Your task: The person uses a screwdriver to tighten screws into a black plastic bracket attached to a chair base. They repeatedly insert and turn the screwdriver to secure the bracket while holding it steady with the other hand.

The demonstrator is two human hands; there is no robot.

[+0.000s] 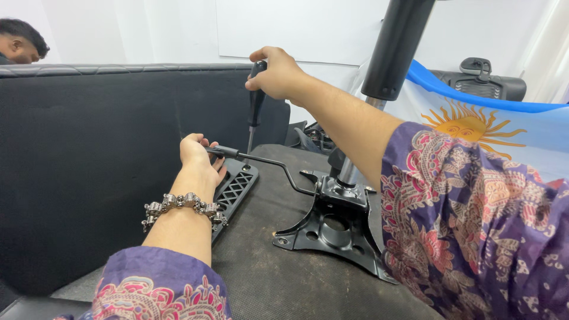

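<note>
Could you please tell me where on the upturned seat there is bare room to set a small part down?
The seat underside is bare in front of the black metal mechanism plate, toward the camera. It is crowded farther back: the left hand rests on the slotted armrest bracket beside the lever, and the right hand holds a screwdriver upright.

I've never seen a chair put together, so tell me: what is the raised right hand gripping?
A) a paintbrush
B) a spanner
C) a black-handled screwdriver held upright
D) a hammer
C: the right hand wraps the top of a black-handled screwdriver whose shaft points straight down toward the black plastic bracket beside the left hand.
</note>
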